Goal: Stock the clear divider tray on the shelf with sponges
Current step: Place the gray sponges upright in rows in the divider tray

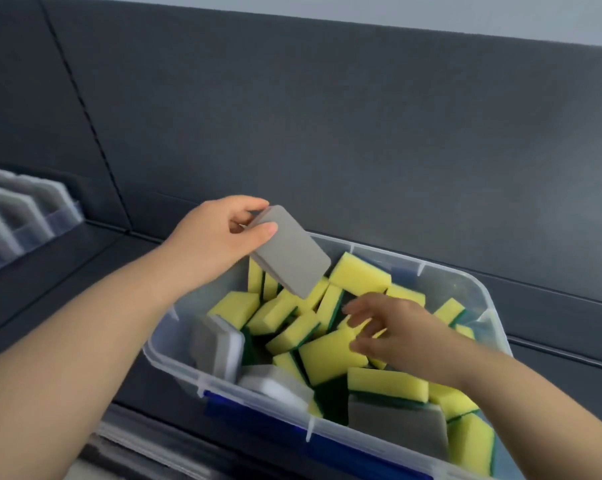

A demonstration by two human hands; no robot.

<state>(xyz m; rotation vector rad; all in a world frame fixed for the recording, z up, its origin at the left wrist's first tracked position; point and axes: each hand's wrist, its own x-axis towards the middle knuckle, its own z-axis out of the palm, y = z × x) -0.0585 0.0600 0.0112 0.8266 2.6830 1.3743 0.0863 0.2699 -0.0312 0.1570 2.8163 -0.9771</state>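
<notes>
The left hand (220, 233) pinches a grey sponge (292, 261) by one end, thumb on its top face, above the far left corner of the clear bin (168, 348). The right hand (393, 330) hovers with loosely spread fingers over the yellow sponges (330, 355), gripping nothing. The divider tray (22, 216) sits far left on the shelf (85, 265), with grey pieces standing in it. The sponge should probably go in on edge, between two dividers.

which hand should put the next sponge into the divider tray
Left. The left hand already pinches a grey sponge, and the divider tray sits on that side. The right hand is open over the yellow sponges in the bin, holding nothing.
</notes>
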